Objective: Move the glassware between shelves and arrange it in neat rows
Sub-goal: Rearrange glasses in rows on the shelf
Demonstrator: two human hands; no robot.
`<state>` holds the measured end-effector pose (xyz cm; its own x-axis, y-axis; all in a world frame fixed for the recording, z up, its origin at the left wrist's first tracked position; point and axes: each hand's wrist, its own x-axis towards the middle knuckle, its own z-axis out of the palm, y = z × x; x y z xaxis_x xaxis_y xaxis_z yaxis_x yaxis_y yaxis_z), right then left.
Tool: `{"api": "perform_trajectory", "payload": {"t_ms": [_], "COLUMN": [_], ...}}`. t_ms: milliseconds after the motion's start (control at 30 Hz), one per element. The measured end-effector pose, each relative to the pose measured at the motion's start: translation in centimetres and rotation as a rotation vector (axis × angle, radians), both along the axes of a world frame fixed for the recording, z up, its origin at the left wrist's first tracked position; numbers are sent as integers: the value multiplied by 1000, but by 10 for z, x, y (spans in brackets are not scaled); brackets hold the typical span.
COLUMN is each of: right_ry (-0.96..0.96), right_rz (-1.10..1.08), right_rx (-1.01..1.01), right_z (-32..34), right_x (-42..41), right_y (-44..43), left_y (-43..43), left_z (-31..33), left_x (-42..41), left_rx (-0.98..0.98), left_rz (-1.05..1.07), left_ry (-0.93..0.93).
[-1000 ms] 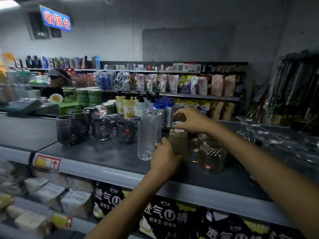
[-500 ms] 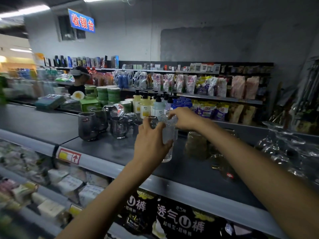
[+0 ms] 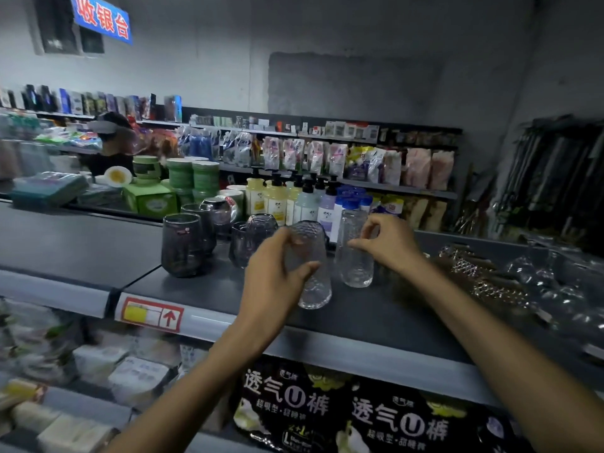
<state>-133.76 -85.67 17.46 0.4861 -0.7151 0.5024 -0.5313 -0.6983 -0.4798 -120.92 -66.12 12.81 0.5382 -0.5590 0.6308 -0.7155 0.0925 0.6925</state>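
- While both arms reached over the top shelf (image 3: pixel 359 353), the left hand (image 3: pixel 277 273) had a clear textured glass (image 3: pixel 312 282) wrapped up: thumb across the front, fingers curled round the back.
- That glass stood upright near the shelf's front edge, long axis straight up and down, its base on the dark surface. Which end was the mouth could not be made out.
- Just beside it, to the right and a little further back, the taller glass (image 3: pixel 354 256) also stood upright, long axis vertical.
- Over there the right hand (image 3: pixel 389 243) was on it from the right, thumb laid on the front and fingers hooked in near the top: a light pinch, nothing tighter.
- The two clear glasses stood close together but apart.
- Crowding in from the left: smoked tumblers (image 3: pixel 183 243), several of them bunched, the nearest ones just behind the left hand.
- Straight behind, a rank of pump bottles (image 3: pixel 274 197), with stacked green tubs (image 3: pixel 206 178) further left.
- Off to the right, blurred cut-glass mugs (image 3: pixel 474 273) and stemmed glasses (image 3: pixel 539 279) filled that end of the shelf, close by the right forearm.
- Down on the shelf lip, a price label (image 3: pixel 150 313) with a red arrow; below it, black packs (image 3: pixel 294 403) with white lettering.
- Far back, a person (image 3: pixel 111 138) stood behind the goods, under a blue sign (image 3: pixel 101 19).
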Motion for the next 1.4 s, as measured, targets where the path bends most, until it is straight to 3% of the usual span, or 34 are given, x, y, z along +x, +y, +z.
{"api": "perform_trajectory", "payload": {"t_ms": [233, 633, 767, 833, 900, 1067, 1133, 1233, 1333, 1400], "right_ry": [-295, -629, -827, -919, -1005, -1240, -1222, -1002, -662, -480], "right_rz": [-110, 119, 201, 252, 314, 460, 485, 420, 119, 71], "right_rx": [-98, 137, 329, 485, 647, 1078, 1131, 954, 522, 222], "right_z": [-5, -7, 0, 2, 2, -5, -11, -23, -36, -44], "right_x": [-10, 3, -10, -15, -17, -15, -17, -27, -40, -48], "right_y": [71, 135, 149, 155, 158, 169, 173, 169, 159, 153], "left_y": [41, 39, 55, 66, 75, 65, 62, 62, 58, 48], "left_z": [11, -5, -3, 1, 7, 16, 15, 14, 16, 16], "left_x": [71, 105, 94, 80, 62, 32, 26, 16, 11, 7], "left_rx": [-7, 98, -45, -132, -123, -93, -142, -124, -44, -10], "left_rz": [106, 102, 201, 108, -91, -408, -483, -497, -429, -387], "left_ry": [-126, -133, -312, -441, -453, -170, -22, 60, 53, 62]}}
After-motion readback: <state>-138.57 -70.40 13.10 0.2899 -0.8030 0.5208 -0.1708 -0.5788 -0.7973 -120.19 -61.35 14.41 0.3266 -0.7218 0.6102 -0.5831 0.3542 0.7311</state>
